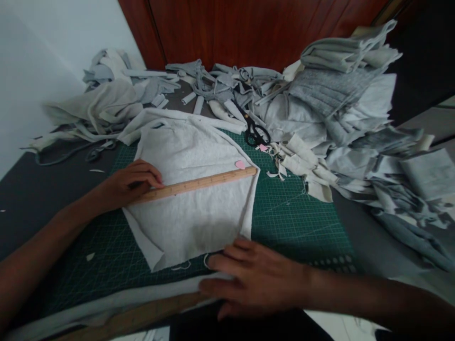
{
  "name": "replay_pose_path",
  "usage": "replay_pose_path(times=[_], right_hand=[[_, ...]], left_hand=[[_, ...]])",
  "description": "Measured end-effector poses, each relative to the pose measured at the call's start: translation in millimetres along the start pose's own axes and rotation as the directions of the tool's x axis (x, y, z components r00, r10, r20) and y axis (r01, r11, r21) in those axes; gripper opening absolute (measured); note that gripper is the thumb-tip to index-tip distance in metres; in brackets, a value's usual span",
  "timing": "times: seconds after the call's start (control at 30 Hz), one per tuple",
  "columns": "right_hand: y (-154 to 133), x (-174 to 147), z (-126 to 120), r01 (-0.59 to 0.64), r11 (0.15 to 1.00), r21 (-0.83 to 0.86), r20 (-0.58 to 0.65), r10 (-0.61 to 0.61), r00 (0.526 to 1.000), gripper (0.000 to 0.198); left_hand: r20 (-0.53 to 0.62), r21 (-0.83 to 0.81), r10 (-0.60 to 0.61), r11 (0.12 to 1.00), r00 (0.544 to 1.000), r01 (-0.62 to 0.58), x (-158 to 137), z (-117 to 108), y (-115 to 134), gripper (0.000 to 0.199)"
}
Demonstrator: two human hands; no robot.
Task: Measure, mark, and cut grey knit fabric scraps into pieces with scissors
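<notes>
A light grey-white fabric piece (199,218) lies on the green cutting mat (291,213), its lower left corner folded. Across it runs a wooden ruler (199,183). My left hand (137,182) is closed at the ruler's left end, fingertips on the wood. A small pink piece (240,164), perhaps tailor's chalk, rests just above the ruler's right end. Nearer to me, my right hand (256,279) has its fingers apart, touching the fabric's lower right edge and reaching over a pale rolled strip of cloth (142,294) along the front.
Black-handled scissors (256,132) lie beyond the fabric, among cloth scraps (220,87). Folded grey fabric (320,90) is piled high at the back right. Cream offcuts (302,161) sit on the mat's right part. A beige cloth heap (99,104) stands by the wall.
</notes>
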State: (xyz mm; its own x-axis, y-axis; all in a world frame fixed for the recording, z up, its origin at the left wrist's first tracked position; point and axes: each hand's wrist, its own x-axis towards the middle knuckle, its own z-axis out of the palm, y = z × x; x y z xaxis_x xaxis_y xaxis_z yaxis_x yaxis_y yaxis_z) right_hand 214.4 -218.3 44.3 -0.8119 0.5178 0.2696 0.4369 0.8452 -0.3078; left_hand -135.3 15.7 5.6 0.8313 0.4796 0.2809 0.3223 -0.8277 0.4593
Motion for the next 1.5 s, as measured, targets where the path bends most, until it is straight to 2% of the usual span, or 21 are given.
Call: replay_pose_path(times=[0.07,0.13,0.2,0.27,0.4,0.57,0.63,0.7,0.8,0.83,0.9,0.93,1.0,1.07,1.13,1.27,1.33,1.5], right_hand=[[-16.8,4.2,21.2,-0.02,0.999,-0.046,0.027,0.022,0.999,0.054],[-22.1,6.8,35.0,-0.01,0.998,-0.059,0.057,0.013,0.998,0.05],[-23.4,6.8,40.3,-0.002,0.998,-0.063,0.064,0.006,0.998,0.037],[-26.1,4.5,40.2,-0.01,0.997,-0.079,0.047,0.013,0.999,0.029],[-35.8,-4.8,39.1,-0.066,0.988,-0.138,0.023,0.07,0.997,0.026],[-31.5,-22.9,28.1,-0.101,0.978,-0.184,0.094,0.12,0.988,0.011],[-20.9,-29.7,8.8,-0.139,0.978,-0.154,0.122,0.158,0.98,0.008],[-4.8,-33.4,-20.7,-0.168,0.975,-0.144,0.084,0.181,0.98,0.014],[31.1,-30.9,-73.5,-0.308,0.935,-0.178,-0.062,0.301,0.951,0.02],[46.3,-28.8,-89.3,-0.391,0.895,-0.216,-0.142,0.368,0.919,0.023],[79.8,-25.3,-113.3,-0.575,0.761,-0.3,-0.285,0.503,0.816,0.033],[97.0,-25.0,-120.5,-0.626,0.707,-0.329,-0.342,0.529,0.777,0.039],[127.9,-28.1,-124.9,-0.669,0.649,-0.363,-0.417,0.529,0.739,0.047],[149.4,-35.1,-118.1,-0.694,0.622,-0.363,-0.457,0.53,0.714,0.053],[159.1,-42.7,-104.1,-0.671,0.66,-0.34,-0.44,0.518,0.733,0.052],[156.5,-49.0,-71.9,-0.501,0.813,-0.298,-0.262,0.435,0.862,0.051],[156.5,-46.0,-59.4,-0.441,0.841,-0.312,-0.165,0.409,0.897,0.054],[177.3,-28.8,-49.3,-0.457,0.813,-0.361,-0.063,0.468,0.882,0.06]], left_hand=[[-0.014,0.007,0.051,0.999,0.999,-0.05,0.6,-0.4,-2.1,0.025],[-0.013,0.014,0.06,0.998,0.998,-0.06,0.5,-0.9,-3.1,0.025],[-0.007,0.02,0.041,0.999,0.999,-0.041,-0.4,-1.3,-3.3,0.025],[-0.006,0.023,0.027,0.999,1.0,-0.027,-1.3,-1.4,-3.3,0.025],[-0.013,0.023,0.016,1.0,1.0,-0.016,-3.0,-0.7,-4.9,0.025],[0.014,0.032,-0.045,0.998,0.999,0.044,-5.5,0.8,-8.0,0.032],[0.016,0.03,-0.042,0.999,0.999,0.041,-5.6,0.8,-6.7,0.032],[0.01,0.024,-0.037,0.999,0.999,0.037,-5.1,0.3,-4.4,0.031],[0.02,0.023,-0.065,0.998,0.998,0.064,-4.9,-1.0,-2.6,0.028],[0.027,0.025,-0.075,0.997,0.997,0.075,-5.2,-1.4,-3.1,0.029],[0.04,0.027,-0.092,0.996,0.995,0.091,-6.1,-1.7,-5.4,0.031],[0.04,0.025,-0.09,0.996,0.995,0.089,-6.6,-1.6,-6.8,0.032],[0.036,0.025,-0.084,0.996,0.996,0.083,-7.1,-1.1,-8.5,0.033],[0.029,0.029,-0.079,0.997,0.996,0.078,-6.9,-0.6,-7.9,0.032],[0.027,0.031,-0.083,0.996,0.996,0.082,-5.9,-0.7,-5.2,0.031],[0.031,0.02,-0.09,0.996,0.995,0.09,-3.9,-2.5,-0.9,0.03],[0.027,0.023,-0.092,0.996,0.995,0.091,-3.6,-3.3,-1.0,0.031],[0.014,0.039,-0.107,0.994,0.994,0.106,-0.7,-4.5,2.2,0.031]])
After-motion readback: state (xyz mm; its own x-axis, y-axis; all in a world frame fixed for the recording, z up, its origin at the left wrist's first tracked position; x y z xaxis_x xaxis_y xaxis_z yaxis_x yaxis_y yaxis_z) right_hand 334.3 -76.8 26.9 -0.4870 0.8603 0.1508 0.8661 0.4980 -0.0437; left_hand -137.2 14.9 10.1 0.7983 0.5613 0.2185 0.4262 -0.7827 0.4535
